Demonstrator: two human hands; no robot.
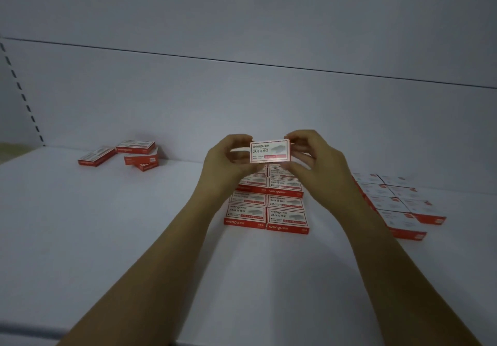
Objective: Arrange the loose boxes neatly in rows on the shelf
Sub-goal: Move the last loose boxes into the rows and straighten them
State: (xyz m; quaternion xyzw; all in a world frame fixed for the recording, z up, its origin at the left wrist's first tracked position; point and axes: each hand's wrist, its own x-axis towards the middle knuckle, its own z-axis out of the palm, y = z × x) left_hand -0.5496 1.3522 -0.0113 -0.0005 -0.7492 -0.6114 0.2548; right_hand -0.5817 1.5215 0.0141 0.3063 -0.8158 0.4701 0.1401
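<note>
Both hands, left (228,161) and right (313,161), pinch one box (270,151) by its ends, label up, above the rows (266,205) on the shelf (134,224)

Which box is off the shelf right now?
The box held between left hand and right hand; the rest lie on the shelf.

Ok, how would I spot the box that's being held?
Look at the white shelf, above the middle block of neat rows. The box is the only one off the shelf, pinched between the left hand and right hand, label facing you.
</note>
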